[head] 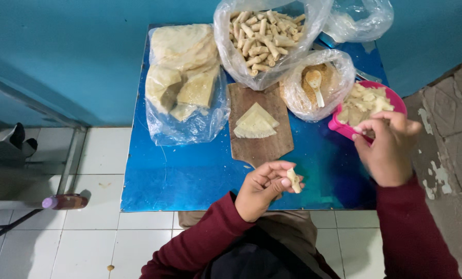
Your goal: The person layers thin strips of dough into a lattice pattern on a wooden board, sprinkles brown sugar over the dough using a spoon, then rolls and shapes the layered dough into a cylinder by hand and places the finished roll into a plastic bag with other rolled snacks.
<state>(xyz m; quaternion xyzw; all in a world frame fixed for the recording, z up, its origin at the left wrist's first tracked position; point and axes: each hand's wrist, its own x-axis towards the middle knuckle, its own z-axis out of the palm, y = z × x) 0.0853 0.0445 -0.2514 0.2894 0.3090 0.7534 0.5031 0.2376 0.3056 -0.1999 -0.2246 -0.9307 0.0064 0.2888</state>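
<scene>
Left hand (264, 187) nearest, fingers pinched on small rolled pastry (294, 180) above blue table (189, 170). Right hand (387, 147) curled at pink bowl (396, 101) rim; grip contents unclear. Wooden board (257, 142) with folded wrappers (256, 123) between; bagged rolls (262, 36) behind.

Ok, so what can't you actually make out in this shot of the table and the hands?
- Head view: the right hand covers the near rim of the pink bowl, so what its fingers touch is hidden.
- The clear bag at the top right is cut off by the frame edge; its contents are unclear.
- The small roll in the left hand is too small to show any filling.
</scene>
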